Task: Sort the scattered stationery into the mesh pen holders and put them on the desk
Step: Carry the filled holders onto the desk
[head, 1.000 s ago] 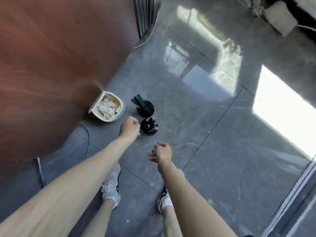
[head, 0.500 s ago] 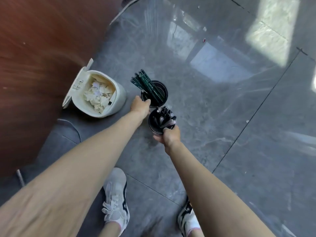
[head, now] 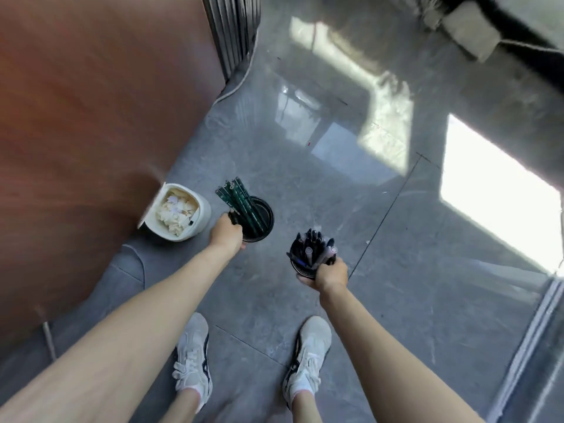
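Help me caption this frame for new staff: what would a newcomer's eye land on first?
Two black mesh holders at centre: the left hand grips the pencil holder, full of green pencils, and the right hand holds the pen holder, crammed with pens. Next come the white bin of crumpled paper left of the pencil holder, and the sun patch on the grey floor at far right.

Grey glossy tiled floor [head: 396, 300], sun patch [head: 500, 203] at 3 o'clock. White bin [head: 204, 217] holding crumpled paper [head: 177, 212] stands at 9 o'clock, cable [head: 139, 261] at 8. Left sneaker [head: 192, 361] and right sneaker [head: 308, 358] planted at 6.
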### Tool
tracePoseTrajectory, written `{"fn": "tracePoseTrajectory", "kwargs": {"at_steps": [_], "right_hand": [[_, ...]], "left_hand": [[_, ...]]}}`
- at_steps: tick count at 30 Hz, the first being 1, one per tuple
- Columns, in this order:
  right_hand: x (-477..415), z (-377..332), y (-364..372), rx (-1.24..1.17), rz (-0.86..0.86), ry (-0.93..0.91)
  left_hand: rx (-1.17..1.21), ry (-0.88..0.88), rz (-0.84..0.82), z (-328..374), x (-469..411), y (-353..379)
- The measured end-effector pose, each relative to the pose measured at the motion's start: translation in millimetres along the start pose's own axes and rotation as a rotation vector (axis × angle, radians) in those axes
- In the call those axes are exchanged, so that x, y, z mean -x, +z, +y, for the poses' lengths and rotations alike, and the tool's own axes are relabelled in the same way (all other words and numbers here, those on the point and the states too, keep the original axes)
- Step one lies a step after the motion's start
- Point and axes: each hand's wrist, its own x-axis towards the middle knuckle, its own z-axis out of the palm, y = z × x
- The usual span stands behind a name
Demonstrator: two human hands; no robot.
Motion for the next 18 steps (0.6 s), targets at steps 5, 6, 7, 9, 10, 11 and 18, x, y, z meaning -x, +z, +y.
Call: {"fn": "tracePoseTrajectory", "kwargs": {"at_steps": [5,6,7,9,10,11,18], "right_hand": [[113.3,-83.9,-46.6,0.067,-0.073,-0.128],[143.8,-102.9,-58.1,0.090,-0.085,-0.165],[168.7,-116.3,-66.6,0.117,-0.098,-0.201],[225.8,-146.7,-86.7,0.180,-0.105,-0.263],[252.0,-162.3,-96.0,0.199,-0.114,-0.281],[276.6,-175.2,-105.8,0.210,-0.125,-0.302],[416.5,-251.0,-141.7,0.386,-0.168,-0.479]], "left_hand": [[-0.031,0.093,-0.055,62.6,130.1,-50.4],[-0.045,0.127,-0.058,77.7,160.4,-64.9],[-0.077,0.148,-0.057,87.9,184.6,-77.0],[-0.135,0.196,-0.040,111.7,237.6,-103.8],[-0.145,0.223,-0.030,123.9,263.9,-116.4],[-0.146,0.244,-0.013,134.3,288.8,-128.5],[0.071,0.271,0.162,167.6,434.7,-211.7]]}}
